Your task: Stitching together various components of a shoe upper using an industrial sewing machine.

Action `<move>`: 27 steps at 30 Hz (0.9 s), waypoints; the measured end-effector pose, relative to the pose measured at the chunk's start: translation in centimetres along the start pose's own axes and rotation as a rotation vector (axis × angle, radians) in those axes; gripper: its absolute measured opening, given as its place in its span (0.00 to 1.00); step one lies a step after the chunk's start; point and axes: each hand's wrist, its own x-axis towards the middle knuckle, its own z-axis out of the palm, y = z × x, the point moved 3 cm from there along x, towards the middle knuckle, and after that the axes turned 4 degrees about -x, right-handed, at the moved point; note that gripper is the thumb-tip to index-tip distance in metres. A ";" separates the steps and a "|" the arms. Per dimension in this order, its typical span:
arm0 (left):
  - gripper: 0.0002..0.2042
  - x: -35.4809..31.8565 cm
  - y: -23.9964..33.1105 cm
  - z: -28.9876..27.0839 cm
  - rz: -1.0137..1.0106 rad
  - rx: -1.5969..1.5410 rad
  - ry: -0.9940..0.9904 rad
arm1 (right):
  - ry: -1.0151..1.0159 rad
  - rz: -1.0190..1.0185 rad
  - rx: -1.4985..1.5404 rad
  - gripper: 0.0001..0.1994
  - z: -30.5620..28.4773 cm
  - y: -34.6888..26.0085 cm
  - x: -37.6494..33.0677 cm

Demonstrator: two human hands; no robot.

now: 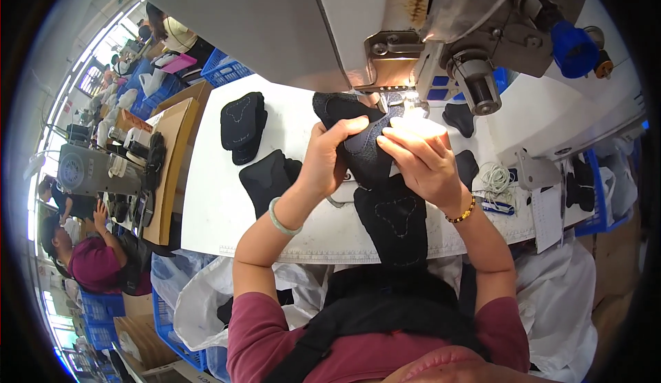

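Note:
My left hand [326, 154] grips a black textured sewn piece [368, 150] by its left side, thumb lying on top. On the other side, the fingers of my right hand [423, 163] are pinched onto the same piece, close to the bright lamp spot. The far end of the piece sits under the needle area of a large white sewing machine [275, 25]; glare hides the exact stitching point. Nearer to me, a black piece with a dotted stitched outline [396, 221] hangs over the table's front edge.
Stacked black pieces [241, 121] and another black piece [265, 180] lie left on the white table [206, 204]. To the right are white cord [494, 176], a blue-handled tool [497, 206] and paper [547, 218]. White bags [200, 300] hang below. A co-worker [96, 259] sits far left.

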 end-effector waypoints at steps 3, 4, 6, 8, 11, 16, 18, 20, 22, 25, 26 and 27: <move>0.12 0.2 0.9 -0.3 -0.235 -0.069 0.024 | -0.001 0.019 0.025 0.16 -0.1 0.1 0.0; 0.12 0.3 0.7 -0.5 -0.231 -0.070 0.023 | 0.003 0.013 0.025 0.15 -0.3 0.3 0.2; 0.12 0.6 0.1 -0.7 -0.238 0.051 -0.050 | 0.006 0.011 0.021 0.15 -0.6 0.6 0.1; 0.13 0.2 -0.3 -0.7 -0.216 0.053 -0.034 | -0.005 0.003 0.063 0.14 -0.8 1.1 0.0; 0.13 -0.1 -0.4 -0.5 -0.160 0.039 -0.002 | -0.039 0.028 0.087 0.14 -0.6 1.3 -0.3; 0.12 -0.8 -1.0 0.0 -0.115 0.014 0.021 | -0.041 0.024 0.099 0.14 -1.0 1.9 -0.3; 0.11 -1.2 -1.3 0.0 -0.095 0.015 0.044 | -0.050 0.018 0.102 0.14 -1.2 2.1 -0.4; 0.10 -1.5 -1.6 0.0 -0.072 0.018 0.066 | -0.042 0.008 0.086 0.13 -1.4 2.3 -0.3; 0.09 -1.8 -1.9 0.2 -0.017 -0.018 0.060 | -0.022 -0.006 0.083 0.12 -1.7 2.4 -0.1; 0.10 -2.2 -2.1 1.8 0.105 0.044 0.046 | -0.007 0.005 0.112 0.11 -2.1 3.0 0.2; 0.10 -2.4 -2.4 2.0 0.106 0.044 0.047 | -0.014 0.028 0.143 0.10 -2.3 3.2 0.4; 0.10 -2.6 -2.7 2.3 0.159 0.123 0.047 | -0.014 0.028 0.144 0.10 -2.5 3.5 0.5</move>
